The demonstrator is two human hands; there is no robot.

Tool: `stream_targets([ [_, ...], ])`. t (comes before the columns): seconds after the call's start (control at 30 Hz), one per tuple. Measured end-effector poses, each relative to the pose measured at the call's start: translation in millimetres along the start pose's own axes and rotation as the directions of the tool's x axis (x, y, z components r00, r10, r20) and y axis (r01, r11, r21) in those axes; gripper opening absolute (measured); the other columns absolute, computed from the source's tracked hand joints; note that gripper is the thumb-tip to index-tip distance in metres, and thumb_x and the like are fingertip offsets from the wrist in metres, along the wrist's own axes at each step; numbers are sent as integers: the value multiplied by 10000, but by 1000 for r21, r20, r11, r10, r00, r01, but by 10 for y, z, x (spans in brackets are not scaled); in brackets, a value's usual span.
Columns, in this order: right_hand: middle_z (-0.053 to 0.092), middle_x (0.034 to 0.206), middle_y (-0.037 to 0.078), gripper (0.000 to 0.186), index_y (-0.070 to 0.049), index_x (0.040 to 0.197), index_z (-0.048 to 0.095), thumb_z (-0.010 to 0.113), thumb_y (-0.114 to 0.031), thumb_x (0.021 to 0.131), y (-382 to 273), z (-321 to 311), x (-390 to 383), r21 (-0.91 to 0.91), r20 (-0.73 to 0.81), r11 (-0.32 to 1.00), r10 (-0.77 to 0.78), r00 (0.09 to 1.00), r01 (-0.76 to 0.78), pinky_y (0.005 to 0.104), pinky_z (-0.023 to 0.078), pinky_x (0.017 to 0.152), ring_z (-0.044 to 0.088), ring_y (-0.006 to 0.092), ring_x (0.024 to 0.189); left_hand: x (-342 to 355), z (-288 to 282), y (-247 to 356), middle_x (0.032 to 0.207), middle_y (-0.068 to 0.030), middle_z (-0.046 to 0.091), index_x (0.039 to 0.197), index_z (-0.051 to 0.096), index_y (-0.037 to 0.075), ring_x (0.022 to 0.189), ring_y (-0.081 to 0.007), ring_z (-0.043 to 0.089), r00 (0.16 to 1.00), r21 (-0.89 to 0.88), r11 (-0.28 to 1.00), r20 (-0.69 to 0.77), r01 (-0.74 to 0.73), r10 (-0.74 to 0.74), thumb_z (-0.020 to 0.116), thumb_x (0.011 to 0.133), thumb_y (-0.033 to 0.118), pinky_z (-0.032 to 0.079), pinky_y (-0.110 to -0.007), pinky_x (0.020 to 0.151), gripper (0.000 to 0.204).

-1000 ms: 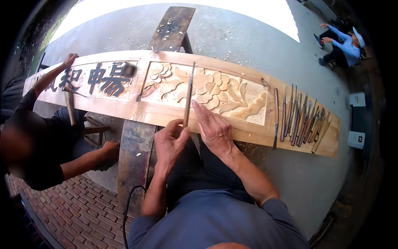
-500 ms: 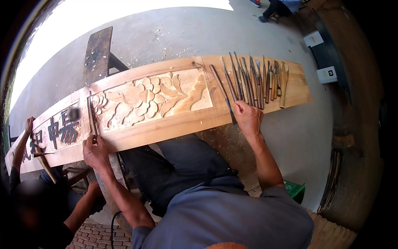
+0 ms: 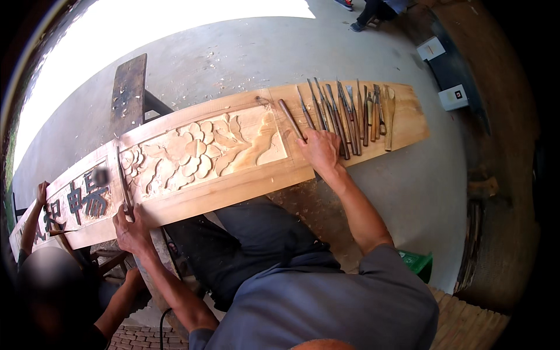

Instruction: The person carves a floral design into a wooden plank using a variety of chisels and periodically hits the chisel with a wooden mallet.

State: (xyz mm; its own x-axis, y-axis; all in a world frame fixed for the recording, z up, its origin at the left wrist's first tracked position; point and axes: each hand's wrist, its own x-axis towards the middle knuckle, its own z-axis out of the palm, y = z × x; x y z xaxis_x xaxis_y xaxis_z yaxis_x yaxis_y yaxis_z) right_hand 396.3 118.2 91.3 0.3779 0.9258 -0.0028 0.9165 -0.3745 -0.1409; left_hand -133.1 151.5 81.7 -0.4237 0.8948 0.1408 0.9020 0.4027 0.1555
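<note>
A long wooden board point(image 3: 227, 195) lies across in front of me, carved in relief with flowers and leaves point(image 3: 195, 153). Near the flower panel's left edge, my left hand point(image 3: 133, 233) is closed on the lower end of a slim carving chisel point(image 3: 122, 175), which lies along the board. My right hand point(image 3: 324, 153) is closed around the middle of another chisel, its brown handle point(image 3: 291, 118) sticking out beyond my fingers. The hand hides most of its blade. Just right of it lies a row of carving tools point(image 3: 356, 119) with wooden handles.
A co-worker's hand point(image 3: 42, 191) rests at the board's left part, beside dark carved characters point(image 3: 87, 195). A dark wooden bench point(image 3: 129, 87) stands beyond the board. Wood shavings are scattered about. A green crate point(image 3: 417, 263) sits on the floor at the right.
My right hand has moved left from the row's near edge onto the leftmost chisel. My left hand stays on its chisel. The whole view has shifted slightly.
</note>
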Motion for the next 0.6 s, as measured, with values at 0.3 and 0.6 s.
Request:
stream_targets([
  [0.3, 732, 720, 214, 293, -28, 842, 769, 818, -296, 952, -327, -369, -45, -39, 24, 974, -223, 975, 224, 519, 580, 691, 754, 414, 690, -28, -13, 92, 1354, -105, 764, 1412, 759, 173, 1096, -389, 799, 986, -36, 998, -158, -59, 52, 869, 932, 468, 637, -522, 874, 574],
  [0.6, 623, 647, 106, 102, -23, 830, 672, 746, -80, 789, -1307, -328, -668, -50, -26, 390, -921, 389, 919, 385, 520, 605, 684, 251, 597, -756, -551, 857, 1266, -71, 762, 1418, 744, 107, 915, -244, 744, 658, -323, 580, -239, -747, 714, 908, 935, 425, 612, -362, 735, 601],
])
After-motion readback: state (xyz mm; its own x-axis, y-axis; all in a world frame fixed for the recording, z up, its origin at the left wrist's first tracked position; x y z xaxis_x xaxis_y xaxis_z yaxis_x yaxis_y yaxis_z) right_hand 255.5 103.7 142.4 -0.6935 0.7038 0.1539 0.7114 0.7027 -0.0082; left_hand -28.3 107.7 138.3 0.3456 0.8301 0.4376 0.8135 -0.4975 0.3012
